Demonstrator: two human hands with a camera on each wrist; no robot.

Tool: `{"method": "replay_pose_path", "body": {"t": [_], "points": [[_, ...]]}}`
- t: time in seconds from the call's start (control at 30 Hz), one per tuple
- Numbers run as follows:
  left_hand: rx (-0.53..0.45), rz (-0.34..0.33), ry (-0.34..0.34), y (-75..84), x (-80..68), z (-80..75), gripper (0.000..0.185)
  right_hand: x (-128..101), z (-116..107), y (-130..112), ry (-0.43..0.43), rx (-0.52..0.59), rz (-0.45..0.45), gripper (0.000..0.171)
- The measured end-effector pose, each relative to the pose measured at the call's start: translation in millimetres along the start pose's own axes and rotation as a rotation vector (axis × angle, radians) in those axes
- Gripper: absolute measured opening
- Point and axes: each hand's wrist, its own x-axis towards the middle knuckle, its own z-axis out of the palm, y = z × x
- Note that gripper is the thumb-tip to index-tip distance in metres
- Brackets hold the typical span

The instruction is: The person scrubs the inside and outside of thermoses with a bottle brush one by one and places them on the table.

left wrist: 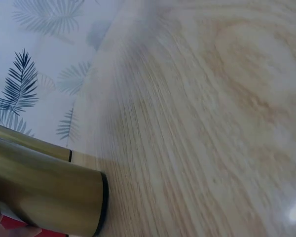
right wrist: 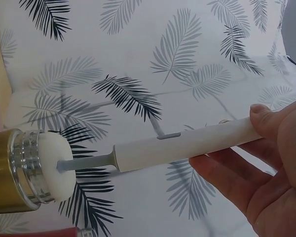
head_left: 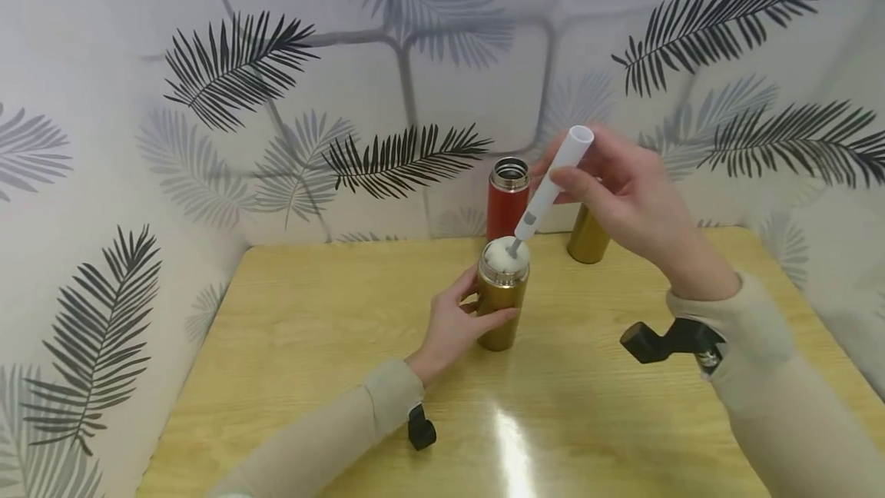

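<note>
A gold flask [head_left: 501,303] stands upright on the wooden table [head_left: 332,344], and my left hand [head_left: 456,321] grips its body from the left. A white sponge head [head_left: 506,254] sits in the flask's steel mouth [right wrist: 27,170]. My right hand [head_left: 622,190] holds the white brush handle [head_left: 556,175] tilted up to the right, its grey stem [right wrist: 86,162] running into the sponge [right wrist: 54,168]. The left wrist view shows the gold flask [left wrist: 44,190] close up, lying across the frame on the table [left wrist: 202,123].
An open red flask [head_left: 508,198] stands behind the gold one, and a second gold flask [head_left: 588,235] stands to its right, near the leaf-patterned back wall [head_left: 387,83]. Leaf-patterned walls close in the table's left and right sides.
</note>
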Motion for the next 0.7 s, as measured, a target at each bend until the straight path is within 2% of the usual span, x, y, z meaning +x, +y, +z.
{"method": "replay_pose_path", "body": {"t": [0.17,0.53,0.7], "points": [[0.018,0.013,0.016,5.2,1.4,-0.1,0.074,-2,-5,0,0.018,0.011,-0.006,0.023],[0.146,0.03,0.034,14.0,3.5,-7.9,0.076,-12,-4,5,0.067,0.072,-0.005,0.025],[0.168,0.029,0.062,17.8,6.3,-8.1,0.078,-18,1,16,0.047,0.02,-0.036,0.026]]}}
